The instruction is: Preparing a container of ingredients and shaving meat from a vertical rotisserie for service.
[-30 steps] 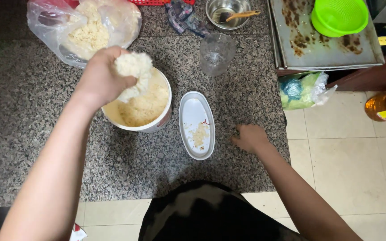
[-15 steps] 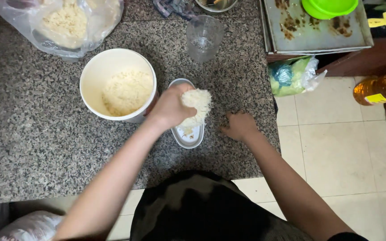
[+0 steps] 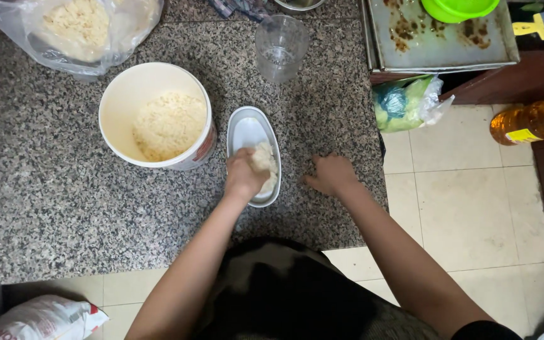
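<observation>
Pale dough (image 3: 264, 161) sits clenched in the left hand (image 3: 244, 176) over the oval tin (image 3: 251, 129), right hand (image 3: 331, 174) splayed empty on the surface (image 3: 58, 201).

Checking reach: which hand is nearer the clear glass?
Right. The right hand rests flat on the counter below the clear glass; the left hand is slightly farther, in the oval dish.

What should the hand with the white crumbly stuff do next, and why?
Probably press the lump down and spread it toward the far end. The left hand has the white crumbly lump at the near end of the oval metal mould, whose far half shows bare. The right hand rests flat on the speckled granite counter, beside the mould.
</observation>
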